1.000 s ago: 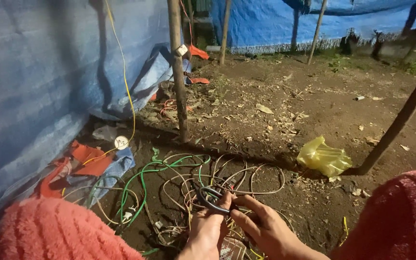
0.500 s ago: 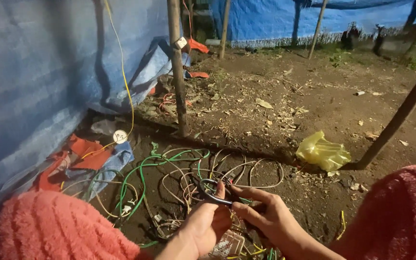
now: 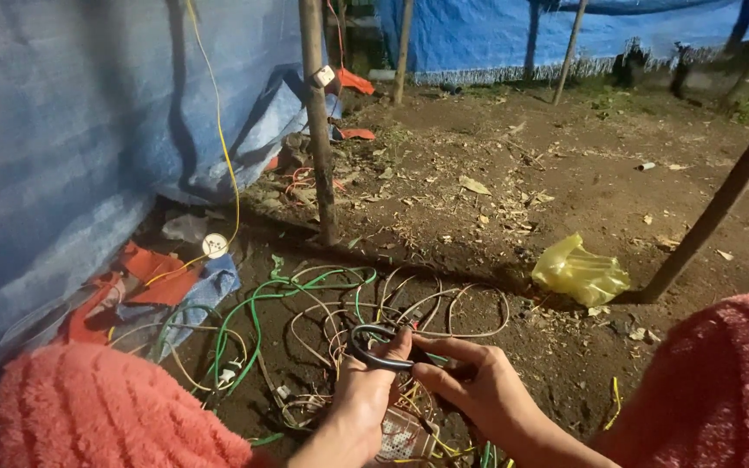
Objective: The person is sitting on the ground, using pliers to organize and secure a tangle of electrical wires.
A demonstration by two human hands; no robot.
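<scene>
Both hands (image 3: 426,390) hold black scissors (image 3: 383,347) (crumpled yellow bag (image 3: 579,273) well apart).

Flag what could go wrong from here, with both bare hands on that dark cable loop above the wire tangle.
1. The left hand and right hand grip a looped dark cable barehanded; whether anything is live cannot be told, so shock is possible.
2. The loop hangs over a tangle of green and beige wires on the dirt; pulling may snag or knot it.
3. A thin yellow wire runs up along the blue tarp; tugging nearby could drag its round white fitting.
</scene>
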